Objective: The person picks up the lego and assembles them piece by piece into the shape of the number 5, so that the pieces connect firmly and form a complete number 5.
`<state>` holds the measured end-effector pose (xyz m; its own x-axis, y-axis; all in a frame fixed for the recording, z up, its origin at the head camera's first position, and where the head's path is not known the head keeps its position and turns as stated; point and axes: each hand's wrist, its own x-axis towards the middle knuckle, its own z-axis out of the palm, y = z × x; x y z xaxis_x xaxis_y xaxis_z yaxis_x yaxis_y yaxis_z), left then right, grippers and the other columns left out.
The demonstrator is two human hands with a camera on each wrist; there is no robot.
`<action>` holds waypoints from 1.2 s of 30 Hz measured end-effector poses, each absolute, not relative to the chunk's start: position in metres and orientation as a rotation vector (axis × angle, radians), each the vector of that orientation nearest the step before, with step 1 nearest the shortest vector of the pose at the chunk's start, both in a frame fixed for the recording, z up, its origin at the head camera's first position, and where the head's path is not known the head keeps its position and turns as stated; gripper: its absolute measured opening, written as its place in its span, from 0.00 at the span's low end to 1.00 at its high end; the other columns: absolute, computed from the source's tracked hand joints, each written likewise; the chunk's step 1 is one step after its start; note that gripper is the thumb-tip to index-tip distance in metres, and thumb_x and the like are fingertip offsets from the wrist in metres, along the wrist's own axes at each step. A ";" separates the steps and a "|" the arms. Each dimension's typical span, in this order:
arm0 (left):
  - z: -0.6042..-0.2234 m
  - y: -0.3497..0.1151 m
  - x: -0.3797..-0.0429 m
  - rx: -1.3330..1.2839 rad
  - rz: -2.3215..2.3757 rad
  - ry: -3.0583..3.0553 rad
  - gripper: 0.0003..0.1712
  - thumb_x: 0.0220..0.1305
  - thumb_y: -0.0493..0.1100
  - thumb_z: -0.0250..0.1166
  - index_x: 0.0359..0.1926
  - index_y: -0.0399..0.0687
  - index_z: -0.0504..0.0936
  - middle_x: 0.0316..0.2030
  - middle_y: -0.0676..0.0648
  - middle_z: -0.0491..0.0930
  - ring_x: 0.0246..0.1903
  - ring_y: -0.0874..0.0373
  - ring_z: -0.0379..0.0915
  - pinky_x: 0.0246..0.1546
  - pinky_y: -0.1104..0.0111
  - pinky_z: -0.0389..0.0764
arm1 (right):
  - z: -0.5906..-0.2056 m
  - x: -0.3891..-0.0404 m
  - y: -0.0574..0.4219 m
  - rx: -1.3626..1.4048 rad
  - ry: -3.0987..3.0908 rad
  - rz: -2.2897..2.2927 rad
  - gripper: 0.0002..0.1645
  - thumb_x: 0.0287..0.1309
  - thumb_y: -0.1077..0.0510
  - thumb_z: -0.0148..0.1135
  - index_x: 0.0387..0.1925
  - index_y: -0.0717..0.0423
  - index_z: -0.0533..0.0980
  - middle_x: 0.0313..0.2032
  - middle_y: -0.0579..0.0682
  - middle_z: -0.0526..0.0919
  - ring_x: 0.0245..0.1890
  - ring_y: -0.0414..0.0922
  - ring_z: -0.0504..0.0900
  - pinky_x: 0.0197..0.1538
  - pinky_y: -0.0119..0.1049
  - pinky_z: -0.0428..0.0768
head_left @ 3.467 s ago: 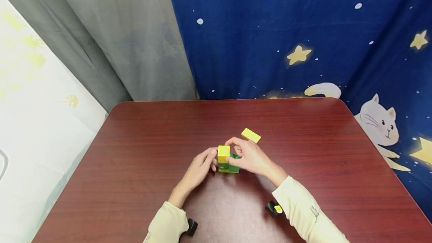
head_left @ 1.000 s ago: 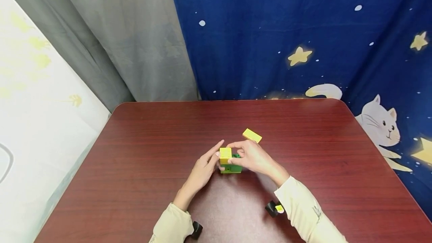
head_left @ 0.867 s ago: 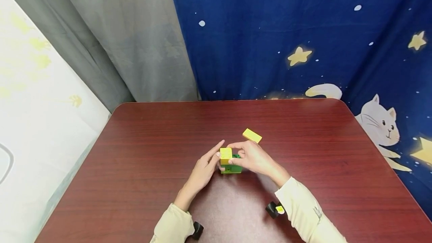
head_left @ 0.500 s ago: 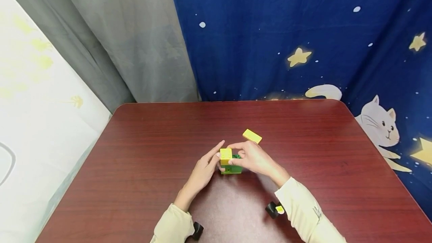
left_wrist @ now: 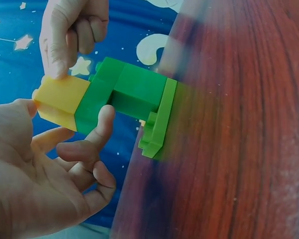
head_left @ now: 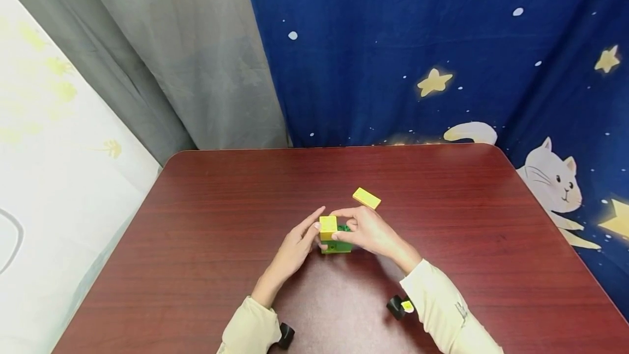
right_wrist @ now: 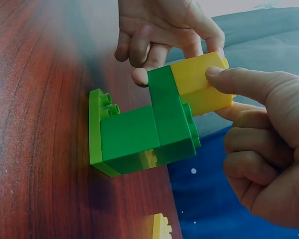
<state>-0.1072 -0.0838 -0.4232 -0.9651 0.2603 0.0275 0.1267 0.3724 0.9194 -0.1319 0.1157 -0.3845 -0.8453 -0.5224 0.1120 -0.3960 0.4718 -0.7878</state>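
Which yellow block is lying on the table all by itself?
The long, flat yellow block beyond the right hand. The chunky yellow block sits on the green stack, and the right hand pinches it.

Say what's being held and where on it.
The yellow block, pinched by its near and far faces in the right hand; the left hand only touches its left side.
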 end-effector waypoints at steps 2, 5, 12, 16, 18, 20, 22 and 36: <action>-0.425 -0.084 -0.107 0.340 1.627 2.528 0.24 0.72 0.54 0.45 0.66 0.62 0.65 0.24 0.41 0.75 0.20 0.62 0.64 0.23 0.70 0.68 | -0.385 -0.132 0.116 -0.800 2.563 -1.325 0.22 0.50 0.58 0.69 0.48 0.58 0.78 0.10 0.38 0.54 0.11 0.32 0.53 0.18 0.28 0.53; -0.427 -0.084 -0.107 0.316 1.619 2.532 0.23 0.72 0.56 0.45 0.66 0.65 0.65 0.22 0.41 0.73 0.18 0.62 0.63 0.22 0.70 0.68 | -0.386 -0.133 0.116 -0.794 2.559 -1.332 0.22 0.50 0.58 0.69 0.49 0.58 0.78 0.11 0.39 0.54 0.11 0.32 0.52 0.18 0.28 0.53; -0.425 -0.086 -0.106 0.319 1.608 2.567 0.25 0.70 0.61 0.44 0.66 0.69 0.64 0.22 0.43 0.75 0.23 0.48 0.73 0.26 0.66 0.72 | -0.387 -0.132 0.117 -0.785 2.553 -1.345 0.23 0.49 0.58 0.70 0.49 0.58 0.78 0.10 0.38 0.53 0.11 0.34 0.52 0.18 0.28 0.54; -0.423 -0.088 -0.105 0.318 1.631 2.563 0.26 0.69 0.61 0.45 0.66 0.68 0.63 0.25 0.42 0.78 0.28 0.45 0.75 0.26 0.66 0.73 | -0.387 -0.132 0.117 -0.754 2.540 -1.357 0.23 0.49 0.57 0.70 0.49 0.57 0.78 0.10 0.38 0.53 0.11 0.35 0.52 0.18 0.28 0.54; -0.422 -0.088 -0.105 0.338 1.651 2.545 0.26 0.69 0.58 0.48 0.66 0.66 0.63 0.31 0.43 0.80 0.30 0.47 0.76 0.27 0.68 0.73 | -0.387 -0.132 0.117 -0.750 2.535 -1.365 0.24 0.49 0.57 0.70 0.49 0.58 0.77 0.10 0.39 0.53 0.11 0.35 0.52 0.18 0.28 0.54; -0.419 -0.088 -0.104 0.362 1.664 2.536 0.25 0.68 0.54 0.53 0.65 0.64 0.65 0.37 0.44 0.82 0.33 0.50 0.77 0.28 0.70 0.73 | -0.388 -0.132 0.117 -0.750 2.530 -1.378 0.24 0.49 0.58 0.70 0.49 0.58 0.78 0.11 0.39 0.53 0.12 0.35 0.52 0.18 0.28 0.54; -0.410 -0.086 -0.101 0.409 1.693 2.527 0.25 0.65 0.49 0.59 0.63 0.58 0.68 0.43 0.45 0.81 0.34 0.52 0.77 0.30 0.70 0.73 | -0.389 -0.132 0.117 -0.761 2.528 -1.394 0.23 0.49 0.57 0.70 0.49 0.59 0.78 0.11 0.39 0.53 0.12 0.34 0.51 0.18 0.28 0.54; -0.423 -0.085 -0.109 0.561 1.754 2.559 0.20 0.57 0.42 0.67 0.52 0.53 0.76 0.43 0.47 0.81 0.26 0.61 0.73 0.29 0.72 0.73 | -0.390 -0.133 0.117 -0.745 2.522 -1.418 0.22 0.47 0.53 0.72 0.46 0.55 0.79 0.11 0.38 0.52 0.13 0.34 0.52 0.19 0.29 0.53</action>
